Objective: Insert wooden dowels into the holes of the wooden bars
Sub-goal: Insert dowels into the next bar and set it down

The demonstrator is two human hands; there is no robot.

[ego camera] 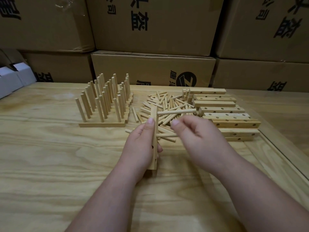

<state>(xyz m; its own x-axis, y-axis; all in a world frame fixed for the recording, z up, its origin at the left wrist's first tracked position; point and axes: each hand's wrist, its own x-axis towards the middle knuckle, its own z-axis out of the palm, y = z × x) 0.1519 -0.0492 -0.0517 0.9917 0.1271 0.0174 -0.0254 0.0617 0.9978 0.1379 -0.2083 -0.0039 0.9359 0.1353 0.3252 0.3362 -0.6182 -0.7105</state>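
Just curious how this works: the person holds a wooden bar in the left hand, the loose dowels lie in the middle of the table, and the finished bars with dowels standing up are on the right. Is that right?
Not quite. The head view shows the finished bars with upright dowels on the left; the right side holds the empty bars. The left hand does hold a wooden bar, and the loose dowels lie in the middle.

Stacked cardboard boxes (153, 25) with black print stand behind the wooden table (41, 148); white boxes (11, 77) far left.
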